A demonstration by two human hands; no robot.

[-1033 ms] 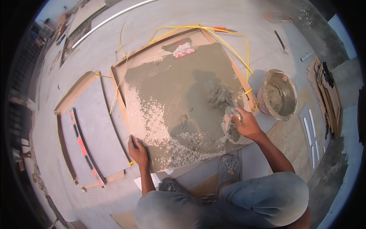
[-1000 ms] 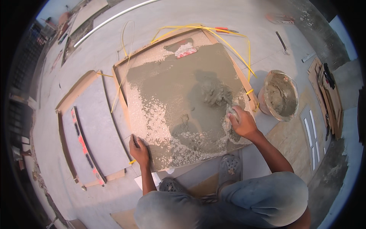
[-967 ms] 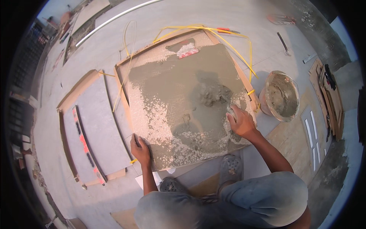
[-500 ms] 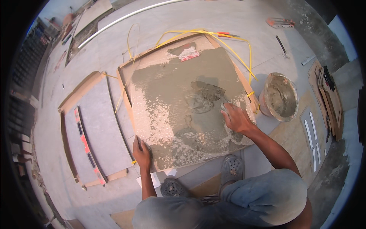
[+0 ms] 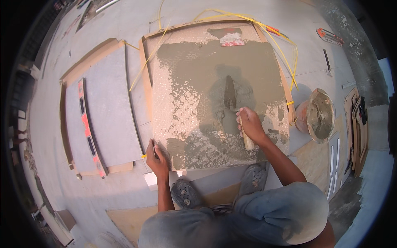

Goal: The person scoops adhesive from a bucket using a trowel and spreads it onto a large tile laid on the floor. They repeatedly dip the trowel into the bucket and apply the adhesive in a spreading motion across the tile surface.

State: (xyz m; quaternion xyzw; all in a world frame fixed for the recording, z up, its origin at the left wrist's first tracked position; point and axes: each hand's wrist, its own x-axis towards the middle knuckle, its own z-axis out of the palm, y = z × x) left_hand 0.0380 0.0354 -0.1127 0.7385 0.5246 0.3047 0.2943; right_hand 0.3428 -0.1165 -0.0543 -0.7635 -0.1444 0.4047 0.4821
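A large tile [image 5: 178, 124] lies back up in its opened cardboard packaging, with wet grey mortar [image 5: 256, 62] spread over most of it. Bare tile still shows along the left side and in patches near the front. My right hand [image 5: 252, 124] is closed round the wooden handle of a pointed trowel [image 5: 230, 93], whose mortar-coated blade points away from me over the mortar. At the tile's near left corner, my left hand [image 5: 158, 161] grips its edge, the fingers partly hidden. A scrap of red and white packaging [image 5: 231, 38] lies at the tile's far edge.
A mortar bucket [image 5: 320, 118] stands to the right. On the left, another tile [image 5: 111, 99] carries a red spirit level [image 5: 87, 128]. Yellow strapping [image 5: 285, 45] loops around the far side. A hammer [image 5: 327, 62] and an orange tool [image 5: 330, 36] lie at the far right.
My right hand has drawn the trowel left, and its blade has turned to point straight away from me. My left hand keeps its place at the tile's corner. The view has shifted.
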